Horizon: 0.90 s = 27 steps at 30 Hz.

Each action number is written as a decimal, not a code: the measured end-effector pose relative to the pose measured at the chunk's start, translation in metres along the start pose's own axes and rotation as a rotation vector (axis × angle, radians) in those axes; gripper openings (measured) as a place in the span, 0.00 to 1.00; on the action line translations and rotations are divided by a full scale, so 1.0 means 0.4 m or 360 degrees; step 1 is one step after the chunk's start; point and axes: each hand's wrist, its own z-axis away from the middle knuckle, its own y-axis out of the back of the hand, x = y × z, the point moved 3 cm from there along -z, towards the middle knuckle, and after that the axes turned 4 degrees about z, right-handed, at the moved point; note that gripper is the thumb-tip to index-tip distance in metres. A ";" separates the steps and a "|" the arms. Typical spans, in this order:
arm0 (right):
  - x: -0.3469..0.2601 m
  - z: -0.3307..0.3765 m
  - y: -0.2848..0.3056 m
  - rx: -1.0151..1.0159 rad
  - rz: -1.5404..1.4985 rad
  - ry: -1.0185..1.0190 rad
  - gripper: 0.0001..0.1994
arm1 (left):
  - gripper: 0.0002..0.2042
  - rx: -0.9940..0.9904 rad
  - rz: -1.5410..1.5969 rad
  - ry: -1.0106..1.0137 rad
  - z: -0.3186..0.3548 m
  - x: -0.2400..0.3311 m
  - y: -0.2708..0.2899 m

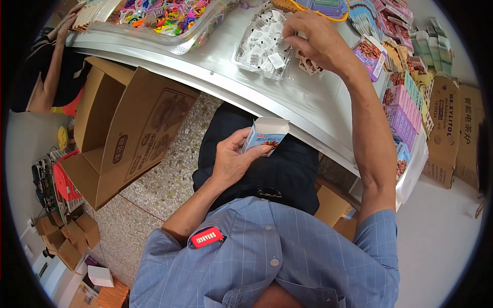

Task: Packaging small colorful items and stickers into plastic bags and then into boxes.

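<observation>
My left hand [230, 160] holds a small light-blue carton [265, 137] above my lap, just off the table's near edge. The carton stands tilted with its top end unfolded, and its inside is mostly hidden. Over the table, my right hand [319, 40] is at the right side of a clear plastic tray [241, 57] full of small white sachets [263, 42]. Its thumb and fingers are curled together; whatever they pinch is too hidden to name. Several small printed cards [309, 65] lie below that hand, beside the tray.
A clear tub [179, 45] of colourful plastic trinkets sits at the far left. Stacks of purple, pink and blue cartons [403, 120] line the table's right side. Below the table's left edge stands an open cardboard box [141, 131]. Another person's arm [55, 66] reaches in beyond it.
</observation>
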 end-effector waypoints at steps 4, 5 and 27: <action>0.026 0.015 0.008 0.0255 -0.0422 -0.0089 0.08 | 0.19 -0.0007 -0.0005 -0.0025 -0.003 0.002 0.000; 0.028 0.016 0.008 0.0254 -0.0425 -0.0086 0.08 | 0.19 -0.0003 -0.0006 -0.0026 -0.002 0.006 0.001; 0.028 0.046 -0.013 0.0373 -0.1299 -0.0829 0.07 | 0.19 0.0130 0.0036 -0.0061 -0.018 0.024 0.014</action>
